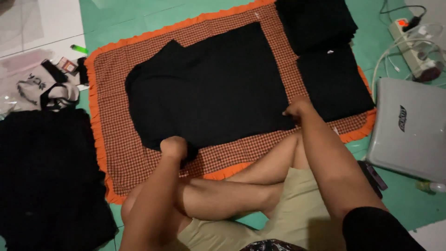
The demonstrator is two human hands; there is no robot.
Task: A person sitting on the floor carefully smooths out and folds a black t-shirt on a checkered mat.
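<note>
Black cotton t-shirt (209,88) lies flat mid-frame on the red-checked mat with orange frill (153,165), long axis running left to right, just above both hands. Left hand (174,148) is closed, pinching its lower-left edge; right hand (297,109) grips the lower-right corner, fingers curled.

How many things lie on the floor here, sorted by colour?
Black: 4, namely the garment under the hands, folded piece, folded stack, cloth heap
Orange-edged checked: 1, mat
Grey: 1, laptop
White: 2, power strip, printed bag
Green: 1, lighter
Total: 9
</note>
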